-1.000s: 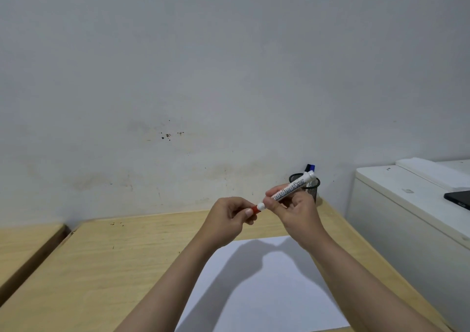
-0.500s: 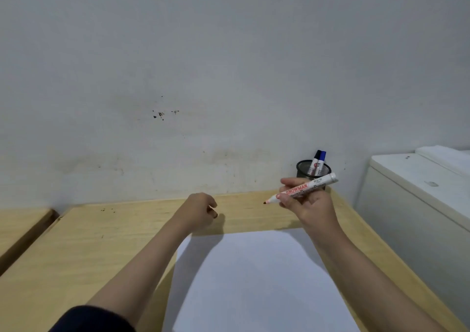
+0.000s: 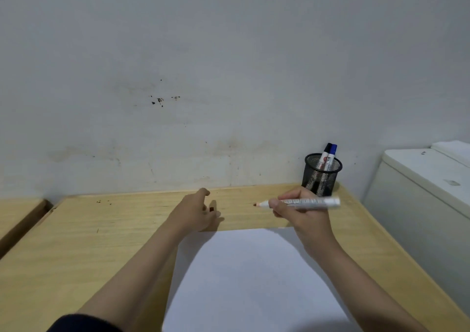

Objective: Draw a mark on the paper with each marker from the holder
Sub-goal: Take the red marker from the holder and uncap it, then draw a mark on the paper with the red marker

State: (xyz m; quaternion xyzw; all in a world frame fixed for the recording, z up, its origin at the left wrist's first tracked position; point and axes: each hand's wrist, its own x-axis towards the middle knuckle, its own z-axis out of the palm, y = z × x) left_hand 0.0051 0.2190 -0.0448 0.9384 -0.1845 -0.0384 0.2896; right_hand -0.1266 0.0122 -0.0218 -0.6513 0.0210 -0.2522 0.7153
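A white sheet of paper (image 3: pixel 251 275) lies on the wooden desk (image 3: pixel 101 235) in front of me. My right hand (image 3: pixel 302 217) grips an uncapped white marker (image 3: pixel 309 202) level above the paper's far edge, its reddish tip pointing left. My left hand (image 3: pixel 195 214) hovers low over the desk just beyond the paper's far left corner, fingers spread. The small red cap (image 3: pixel 211 208) sits on the wood between its thumb and fingertips. A black mesh holder (image 3: pixel 321 178) at the back right holds two markers (image 3: pixel 328 155), one black-capped and one blue-capped.
A grey wall runs directly behind the desk. A white cabinet (image 3: pixel 417 199) stands against the desk's right side. A second wooden surface (image 3: pixel 17 214) lies to the left across a narrow gap.
The cap came off the marker one second ago. My left hand carried it left and down to the desk and has spread its fingers. My right hand lowered the marker slightly.
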